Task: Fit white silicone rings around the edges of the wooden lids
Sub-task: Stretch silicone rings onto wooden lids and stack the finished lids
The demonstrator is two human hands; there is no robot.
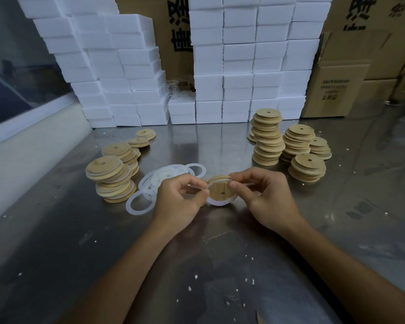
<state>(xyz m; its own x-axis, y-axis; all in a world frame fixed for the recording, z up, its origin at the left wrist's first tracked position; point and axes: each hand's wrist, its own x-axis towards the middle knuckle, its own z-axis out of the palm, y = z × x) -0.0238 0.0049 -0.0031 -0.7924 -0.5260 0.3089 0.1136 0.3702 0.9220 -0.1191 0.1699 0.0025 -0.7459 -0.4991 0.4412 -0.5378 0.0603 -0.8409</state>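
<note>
While stacks of round wooden lids (267, 139) flank a steel table (80, 242), the left hand (178, 202) and right hand (264, 195) pinch a white silicone ring (216, 202) stretched around one held round wooden lid (221, 192).

- Left hand (180, 197): bare, with no glove, ring or band on it.
- Right hand (264, 195): bare as well, the nails short and plain.
- Both wrists are uncovered; no watch or bracelet shows.
- Both forearms are bare up to the bottom edge of the view, with no sleeve or cuff in sight.
</note>
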